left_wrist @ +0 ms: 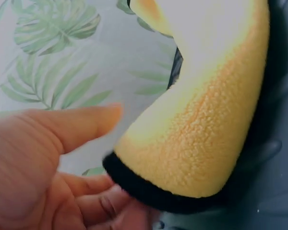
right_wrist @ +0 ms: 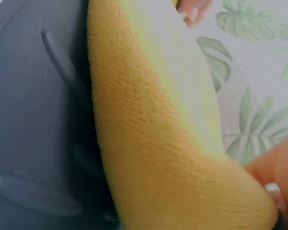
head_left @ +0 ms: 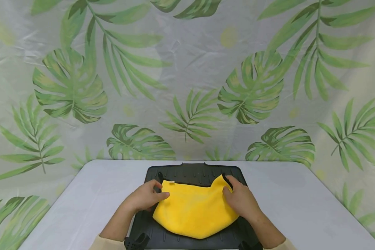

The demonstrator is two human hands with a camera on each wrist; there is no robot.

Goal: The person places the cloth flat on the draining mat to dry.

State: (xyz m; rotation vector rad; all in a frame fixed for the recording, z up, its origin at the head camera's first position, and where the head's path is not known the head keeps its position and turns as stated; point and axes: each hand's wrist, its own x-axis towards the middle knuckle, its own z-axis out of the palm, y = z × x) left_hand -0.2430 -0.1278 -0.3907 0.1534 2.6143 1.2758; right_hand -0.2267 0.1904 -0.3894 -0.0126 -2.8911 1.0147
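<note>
Fingers of the left hand pinch the near-left corner of a yellow cloth, thumb on top; the right hand pinches the opposite upper corner in the same way. The cloth is thick, fuzzy fleece with a black bound edge, folded into a rounded, puffy shape. It lies on a dark ribbed plastic tray on a pale grey table.
</note>
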